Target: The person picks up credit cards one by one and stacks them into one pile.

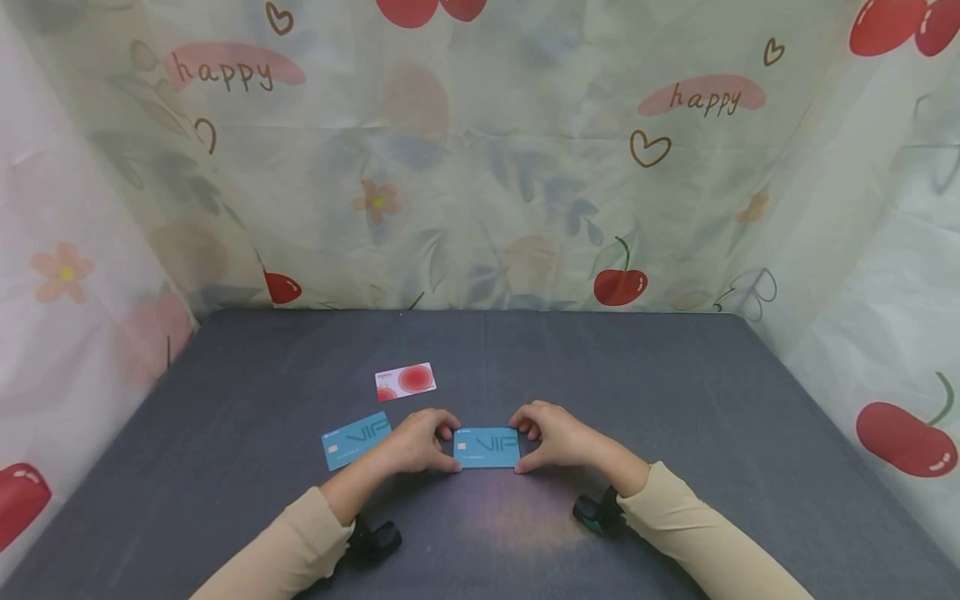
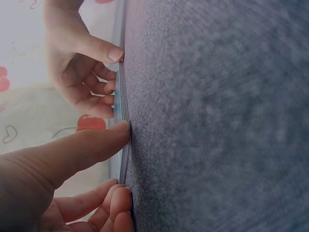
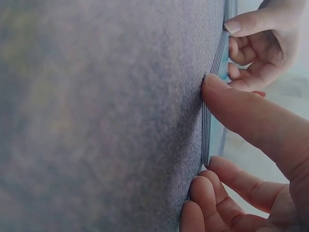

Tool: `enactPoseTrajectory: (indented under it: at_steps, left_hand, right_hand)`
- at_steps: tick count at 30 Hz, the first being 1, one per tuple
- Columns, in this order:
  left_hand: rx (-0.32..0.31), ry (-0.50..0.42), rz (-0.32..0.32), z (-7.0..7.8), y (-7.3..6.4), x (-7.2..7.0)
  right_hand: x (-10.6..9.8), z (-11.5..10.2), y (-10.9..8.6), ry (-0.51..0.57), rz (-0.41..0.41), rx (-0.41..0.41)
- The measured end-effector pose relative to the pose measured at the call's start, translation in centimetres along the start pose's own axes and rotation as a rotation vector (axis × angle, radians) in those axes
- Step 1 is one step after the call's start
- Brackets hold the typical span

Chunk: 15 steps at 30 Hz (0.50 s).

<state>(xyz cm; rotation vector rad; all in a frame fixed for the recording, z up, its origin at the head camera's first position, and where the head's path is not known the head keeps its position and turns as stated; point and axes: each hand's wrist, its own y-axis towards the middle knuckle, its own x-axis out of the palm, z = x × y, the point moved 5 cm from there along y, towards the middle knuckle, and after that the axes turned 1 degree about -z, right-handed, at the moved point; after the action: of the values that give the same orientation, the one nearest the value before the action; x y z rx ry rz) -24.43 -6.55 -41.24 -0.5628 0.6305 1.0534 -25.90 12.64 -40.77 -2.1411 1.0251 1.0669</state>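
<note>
A small stack of cards [image 1: 486,448], with a blue VIP card on top, lies flat on the dark cloth in front of me. My left hand [image 1: 420,440] pinches its left end between thumb and fingers at the near and far corners. At the opposite end, my right hand [image 1: 557,437] holds the right corners the same way. Several layered card edges [image 2: 123,164] show in the left wrist view, where the stack sits low on the cloth. From the right wrist, the stack's edge [image 3: 206,130] appears between thumb and fingers.
Another blue VIP card [image 1: 354,442] lies tilted just left of my left hand, partly behind the wrist. Farther back is a white card with red circles [image 1: 393,382]. A patterned curtain [image 1: 480,225] borders the table [image 1: 637,367] at the back and sides.
</note>
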Motion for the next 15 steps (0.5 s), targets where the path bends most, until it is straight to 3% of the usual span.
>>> enactPoseTrajectory:
  at_steps: [15]
  left_hand:
    - [0.010, 0.010, -0.007, -0.18, 0.17, 0.06]
  right_hand:
    - [-0.05, -0.11, 0.07, 0.008, -0.013, 0.019]
